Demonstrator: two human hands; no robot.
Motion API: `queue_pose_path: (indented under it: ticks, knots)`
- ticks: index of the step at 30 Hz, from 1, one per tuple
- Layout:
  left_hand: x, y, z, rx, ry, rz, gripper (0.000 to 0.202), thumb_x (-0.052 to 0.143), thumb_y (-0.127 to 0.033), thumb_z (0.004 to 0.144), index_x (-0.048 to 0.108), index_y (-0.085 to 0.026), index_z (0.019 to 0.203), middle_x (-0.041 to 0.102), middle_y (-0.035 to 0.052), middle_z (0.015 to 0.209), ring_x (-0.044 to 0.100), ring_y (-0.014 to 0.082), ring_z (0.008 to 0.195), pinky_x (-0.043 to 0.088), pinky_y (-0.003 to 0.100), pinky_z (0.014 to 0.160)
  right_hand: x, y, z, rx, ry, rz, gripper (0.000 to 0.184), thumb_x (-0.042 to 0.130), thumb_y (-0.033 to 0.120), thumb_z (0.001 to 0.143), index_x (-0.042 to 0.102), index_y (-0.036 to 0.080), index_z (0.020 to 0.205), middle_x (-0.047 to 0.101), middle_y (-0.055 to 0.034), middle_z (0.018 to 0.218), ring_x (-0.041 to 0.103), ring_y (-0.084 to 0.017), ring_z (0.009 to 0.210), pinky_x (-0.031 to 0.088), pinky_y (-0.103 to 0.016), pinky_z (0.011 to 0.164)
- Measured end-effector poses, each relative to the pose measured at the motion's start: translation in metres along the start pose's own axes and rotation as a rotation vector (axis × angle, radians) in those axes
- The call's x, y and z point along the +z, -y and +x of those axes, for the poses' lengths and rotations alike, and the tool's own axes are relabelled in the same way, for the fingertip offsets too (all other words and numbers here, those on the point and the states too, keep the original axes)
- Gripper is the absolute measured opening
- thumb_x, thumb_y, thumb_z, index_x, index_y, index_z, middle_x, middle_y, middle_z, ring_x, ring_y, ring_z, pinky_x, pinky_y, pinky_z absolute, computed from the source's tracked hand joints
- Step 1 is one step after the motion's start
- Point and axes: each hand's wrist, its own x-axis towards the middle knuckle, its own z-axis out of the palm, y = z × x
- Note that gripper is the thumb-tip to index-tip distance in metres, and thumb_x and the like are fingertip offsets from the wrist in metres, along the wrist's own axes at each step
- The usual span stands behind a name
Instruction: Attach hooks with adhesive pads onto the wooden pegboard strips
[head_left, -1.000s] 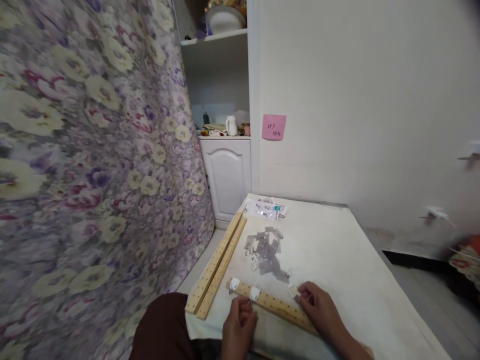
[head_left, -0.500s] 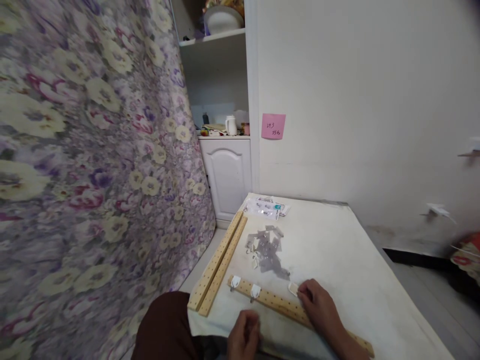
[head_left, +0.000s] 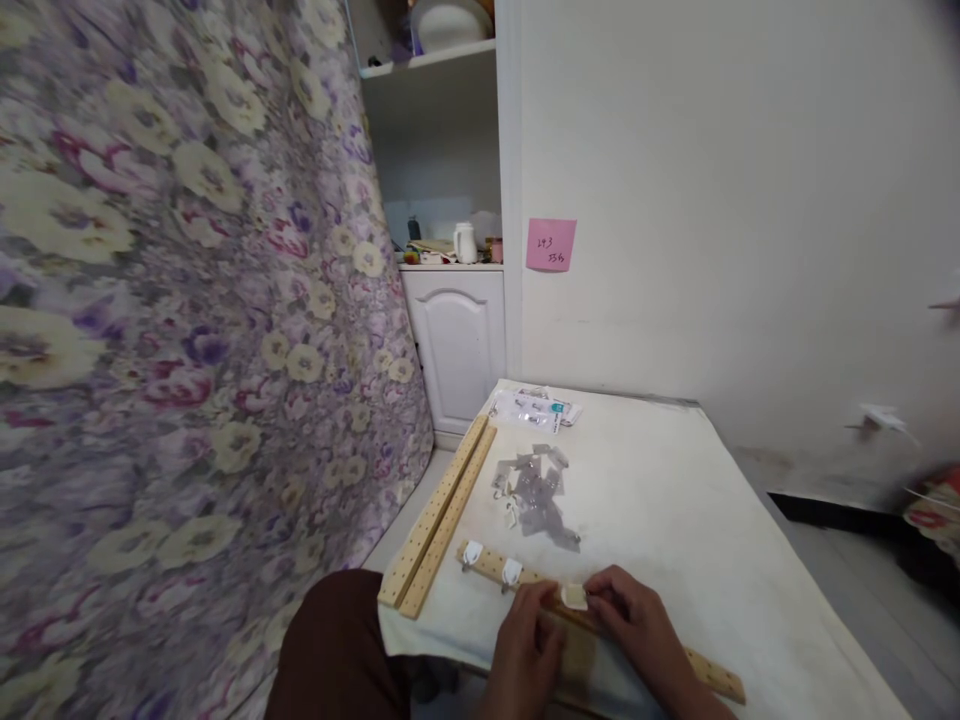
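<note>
My right hand [head_left: 634,615] pinches the right end of a small white hook [head_left: 575,597] with a pale yellowish face, held over the perforated wooden strip [head_left: 712,672]. Just left of that hook is my left hand [head_left: 529,640], its fingers curled together at the strip; whatever lies between the fingertips is hidden. Toward the strip's far left end sit two more white hooks, one near the tip [head_left: 472,553] and one further along [head_left: 512,572]. Beyond the strip, small clear plastic pieces [head_left: 536,495] lie in a loose pile with a few hooks at its left side.
Two more perforated wooden strips [head_left: 442,520] lie along the table's left edge. Clear packaging [head_left: 529,410] rests at the back of the cloth-covered table [head_left: 645,480]. A flowered curtain [head_left: 187,350] hangs on the left, and a white cabinet [head_left: 461,345] stands behind.
My left hand has moved up and right to the strip, near the hook. My right hand has brought the hook slightly left and down over the wood, its yellowish face now showing.
</note>
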Motion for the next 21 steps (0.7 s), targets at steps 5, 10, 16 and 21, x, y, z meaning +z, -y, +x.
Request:
queue_pose_path:
  ticks: [5,10,16,21]
  knots:
    - [0.006,-0.010,0.008,-0.032,0.041,0.004,0.030,0.056,-0.019,0.071,0.062,-0.022,0.100,0.062,0.0056,0.092,0.057,0.0195,0.078,0.045,0.029,0.071,0.003,0.001,-0.003,-0.008,0.062,0.089,0.014,0.053,0.030,0.078,0.062,0.020,0.080,0.066,-0.0004,0.073,0.061,-0.017,0.069,0.047,-0.026,0.064]
    - [0.007,-0.008,0.003,-0.094,0.059,0.019,0.015,0.058,-0.030,0.075,0.063,-0.021,0.085,0.063,0.0021,0.075,0.055,0.0174,0.070,0.042,0.025,0.064,0.005,0.003,-0.005,0.026,0.089,0.212,0.017,0.055,0.035,0.078,0.060,0.020,0.083,0.068,-0.0015,0.075,0.064,-0.018,0.072,0.049,-0.027,0.067]
    - [0.010,0.000,-0.001,-0.209,0.108,-0.182,0.027,0.055,-0.044,0.078,0.062,-0.019,0.084,0.066,0.0014,0.067,0.059,0.0154,0.063,0.043,0.024,0.059,0.007,-0.002,-0.005,0.050,0.133,0.262,0.024,0.060,0.039,0.075,0.063,0.018,0.088,0.068,-0.0018,0.075,0.063,-0.017,0.069,0.048,-0.026,0.063]
    - [0.022,0.019,0.001,-0.319,0.105,-0.415,0.035,0.063,-0.051,0.069,0.058,-0.018,0.079,0.065,-0.0005,0.064,0.059,0.0138,0.053,0.043,0.023,0.050,0.005,0.005,-0.006,0.014,0.101,0.117,0.017,0.059,0.033,0.075,0.065,0.019,0.083,0.064,0.0007,0.068,0.057,-0.014,0.061,0.043,-0.022,0.056]
